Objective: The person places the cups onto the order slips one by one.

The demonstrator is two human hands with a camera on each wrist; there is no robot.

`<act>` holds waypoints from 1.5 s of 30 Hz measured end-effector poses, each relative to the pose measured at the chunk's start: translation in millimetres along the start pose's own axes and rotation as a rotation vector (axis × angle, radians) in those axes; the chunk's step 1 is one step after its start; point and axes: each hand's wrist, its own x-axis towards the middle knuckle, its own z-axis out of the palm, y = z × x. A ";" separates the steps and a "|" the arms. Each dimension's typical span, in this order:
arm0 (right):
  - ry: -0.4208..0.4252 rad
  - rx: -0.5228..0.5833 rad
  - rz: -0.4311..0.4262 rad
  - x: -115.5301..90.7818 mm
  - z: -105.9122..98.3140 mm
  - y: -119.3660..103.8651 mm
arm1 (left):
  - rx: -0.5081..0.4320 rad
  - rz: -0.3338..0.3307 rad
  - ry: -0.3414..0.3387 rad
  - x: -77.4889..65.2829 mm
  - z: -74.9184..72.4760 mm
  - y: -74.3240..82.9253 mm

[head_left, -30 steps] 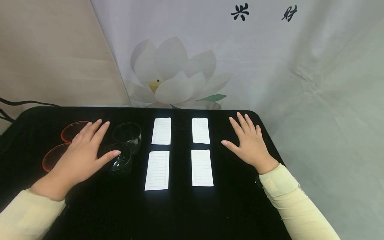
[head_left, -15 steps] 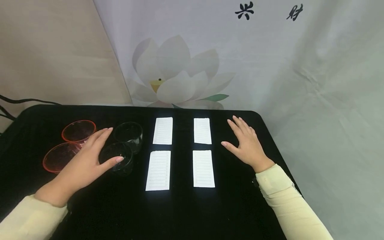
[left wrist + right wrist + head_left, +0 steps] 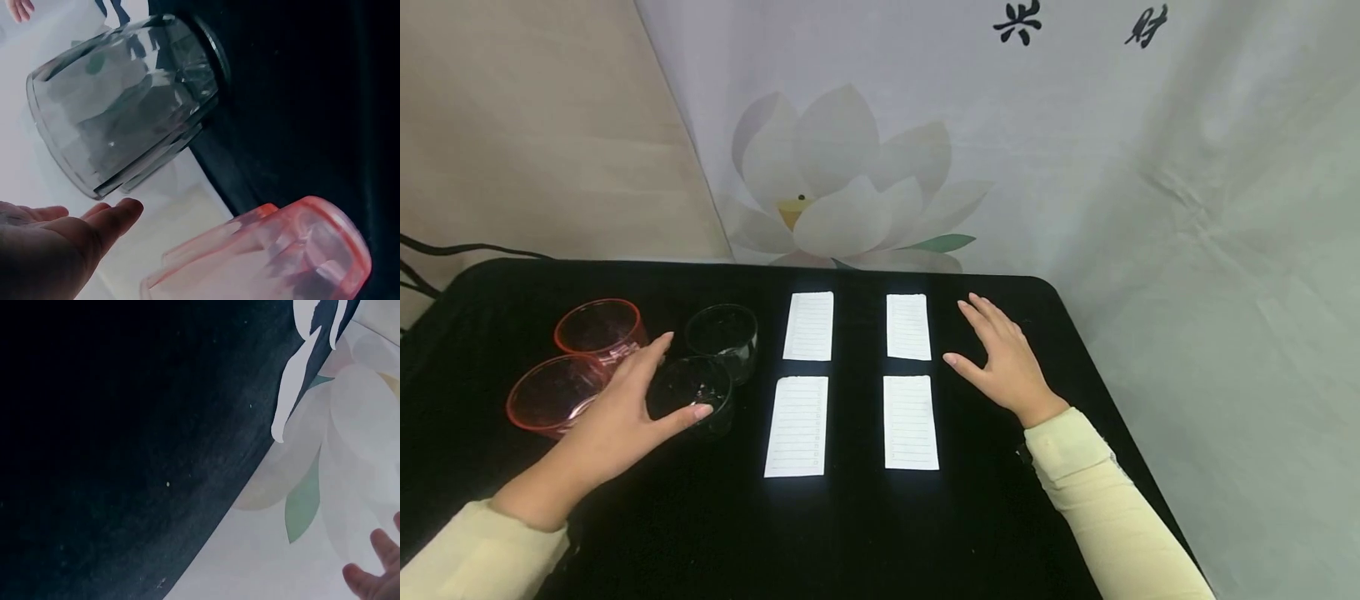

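Cables (image 3: 445,250) are trailing behind the counter (image 3: 1000,533), far to the left of the near clear cup (image 3: 688,383). The near red cup (image 3: 550,396) is standing left of that clear cup, and the far red cup (image 3: 598,325) is standing behind and left of it. The left hand (image 3: 613,421) is hovering at the clear cup's left, its thumb and fingers standing wide apart by the rim and gripping nothing; whether they are touching it, I cannot tell. The far clear cup (image 3: 722,333) is standing just behind and right of the near one. Four lined paper slips (image 3: 797,427) are lying in two columns to its right. Farthest right of it, beyond the slips, the right hand (image 3: 1003,367) is hovering with relaxed, extended fingers, holding nothing.
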 end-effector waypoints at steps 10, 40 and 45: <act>-0.033 -0.002 0.025 5.2 13.7 1.6 | -0.090 -0.051 -0.049 0.0 9.7 -8.4; -0.230 -0.088 0.122 37.8 44.6 17.6 | -0.274 -0.026 -0.032 -0.1 23.6 -22.5; -0.249 -0.066 0.142 42.3 49.3 21.2 | -0.302 -0.034 -0.019 -0.3 24.3 -23.3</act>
